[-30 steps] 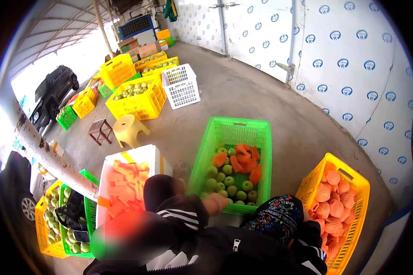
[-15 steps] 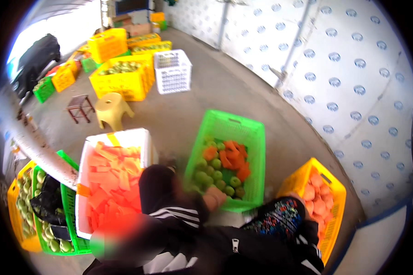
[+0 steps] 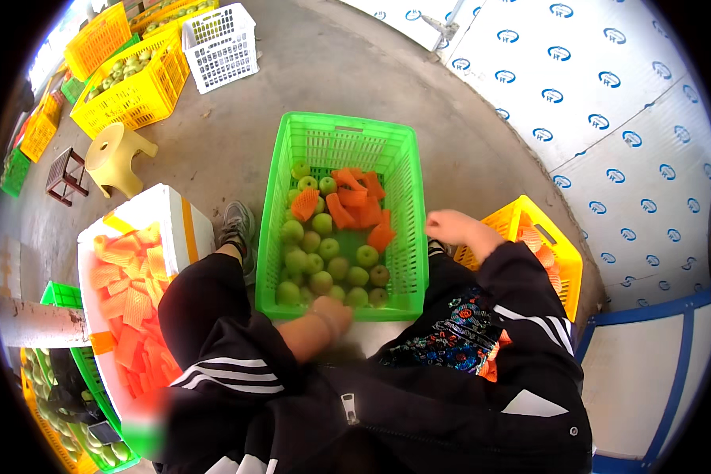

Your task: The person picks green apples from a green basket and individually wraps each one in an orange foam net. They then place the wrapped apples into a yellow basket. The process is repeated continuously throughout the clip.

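1. The right hand (image 3: 454,227) has come away from the yellow crate (image 3: 570,272), now behind it, to just beside the green crate (image 3: 409,197); its fingers look curled, any grasp cannot be told.
2. The left hand (image 3: 332,316) stays at the near rim, blurred; its grip cannot be told.
3. Green fruit (image 3: 321,224) lies ahead of it, orange foam nets (image 3: 361,213) farther ahead.
4. Both hands, it seems, now attend to one crate.

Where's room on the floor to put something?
Bare floor lies between the white basket and green crate, and from that crate to the patterned wall. Crowded: between crate and foam box, with a shoe and leg.
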The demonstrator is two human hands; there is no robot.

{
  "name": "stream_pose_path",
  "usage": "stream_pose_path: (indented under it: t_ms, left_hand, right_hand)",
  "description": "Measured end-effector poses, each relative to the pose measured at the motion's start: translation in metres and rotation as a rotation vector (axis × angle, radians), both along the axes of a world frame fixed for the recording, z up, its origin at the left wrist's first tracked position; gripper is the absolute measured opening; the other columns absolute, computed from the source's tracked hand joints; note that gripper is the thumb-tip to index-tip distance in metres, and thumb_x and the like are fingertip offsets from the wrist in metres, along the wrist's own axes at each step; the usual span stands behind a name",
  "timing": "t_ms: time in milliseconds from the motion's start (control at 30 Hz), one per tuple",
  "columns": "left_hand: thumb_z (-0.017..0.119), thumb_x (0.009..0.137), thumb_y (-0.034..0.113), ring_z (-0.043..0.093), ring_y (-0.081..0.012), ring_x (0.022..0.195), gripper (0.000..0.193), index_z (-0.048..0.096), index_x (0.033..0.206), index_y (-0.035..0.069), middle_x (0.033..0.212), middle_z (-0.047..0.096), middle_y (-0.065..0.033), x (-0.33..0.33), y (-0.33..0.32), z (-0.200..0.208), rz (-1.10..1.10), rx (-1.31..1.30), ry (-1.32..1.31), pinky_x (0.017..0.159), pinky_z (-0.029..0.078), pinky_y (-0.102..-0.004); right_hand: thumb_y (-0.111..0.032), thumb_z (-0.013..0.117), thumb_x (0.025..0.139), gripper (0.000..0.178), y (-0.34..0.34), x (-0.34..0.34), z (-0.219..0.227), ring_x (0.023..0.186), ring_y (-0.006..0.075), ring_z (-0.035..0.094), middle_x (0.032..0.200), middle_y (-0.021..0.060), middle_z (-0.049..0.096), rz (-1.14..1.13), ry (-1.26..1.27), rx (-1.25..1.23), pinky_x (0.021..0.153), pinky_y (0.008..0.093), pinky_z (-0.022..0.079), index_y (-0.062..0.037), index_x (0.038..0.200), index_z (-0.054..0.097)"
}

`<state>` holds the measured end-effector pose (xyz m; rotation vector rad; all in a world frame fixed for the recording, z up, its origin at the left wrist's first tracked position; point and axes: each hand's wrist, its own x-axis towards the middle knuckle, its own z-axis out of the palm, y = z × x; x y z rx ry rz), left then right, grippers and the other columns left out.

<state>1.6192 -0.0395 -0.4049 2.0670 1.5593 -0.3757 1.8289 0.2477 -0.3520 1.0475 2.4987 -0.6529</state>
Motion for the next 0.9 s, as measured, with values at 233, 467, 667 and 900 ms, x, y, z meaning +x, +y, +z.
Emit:
stream_pose_path:
  t_ms: [233,467,667,900]
  left_hand:
    - [0.056,0.083,0.021,0.069,-0.0293,0.074,0.014,0.060,0.089,0.009,0.077,0.068,-0.0105,-0.029,0.037,0.113,-0.204,0.208,-0.334,0.062,0.052,-0.0426]
    - [0.057,0.087,0.025,0.066,-0.0284,0.078,0.018,0.058,0.094,0.009,0.080,0.066,-0.0083,-0.045,0.079,0.100,-0.138,0.381,-0.300,0.067,0.050,-0.0426]
    - [0.058,0.088,0.028,0.066,-0.0306,0.079,0.020,0.061,0.092,0.008,0.082,0.067,-0.0102,-0.041,0.107,0.112,0.067,0.352,-0.349,0.070,0.051,-0.0425]
    - [0.064,0.088,0.014,0.065,-0.0217,0.077,0.018,0.062,0.101,0.002,0.087,0.066,-0.0104,-0.045,0.134,0.109,0.643,0.537,-0.980,0.071,0.052,-0.0338]
  right_hand:
    - [-0.032,0.048,0.091,0.037,0.000,-0.108,-0.150,0.129,0.0389,0.044,0.133,0.0181,0.054,0.212,-0.147,0.294,0.110,0.0516,0.032,-0.0114,0.116,0.066]
    - [-0.034,0.056,0.092,0.033,-0.044,-0.113,-0.160,0.147,0.0429,-0.005,0.162,0.0088,0.011,0.117,-0.626,0.225,0.117,0.0590,0.001,-0.0175,0.116,0.072]
    - [-0.024,0.061,0.087,0.030,-0.012,-0.106,-0.177,0.134,0.0371,0.034,0.138,0.0152,0.045,0.027,-0.272,0.128,0.110,0.0546,0.027,-0.0152,0.115,0.070]
    - [-0.010,0.068,0.083,0.011,-0.035,-0.127,0.054,0.089,0.0248,0.063,0.098,0.0096,0.062,0.014,0.764,0.005,0.077,0.0356,0.051,-0.0038,0.087,0.059]
